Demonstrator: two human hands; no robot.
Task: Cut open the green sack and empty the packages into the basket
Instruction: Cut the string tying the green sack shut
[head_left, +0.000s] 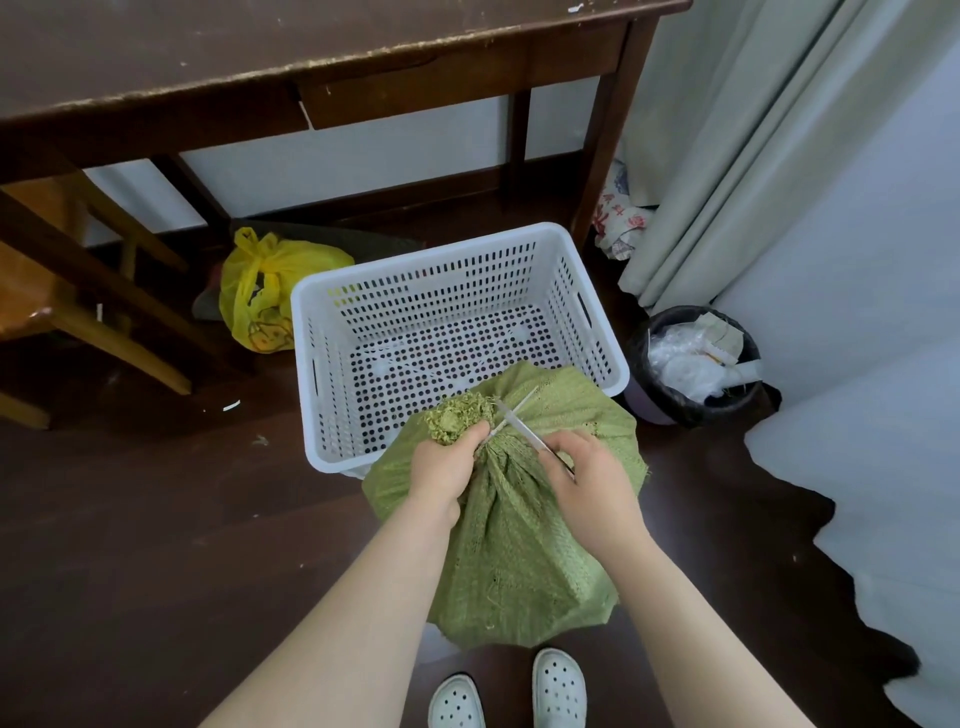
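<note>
Indoors, on dark floor (156, 545), left hand (441, 473) grips sack (519, 561); right hand (587, 483) grips scissors (519, 421).

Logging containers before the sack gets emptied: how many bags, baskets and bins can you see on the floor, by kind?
Green sack, held at the neck: 1
Yellow plastic bag: 1
White basket, nothing in it: 1
Bin with black liner: 1
Total: 4
</note>
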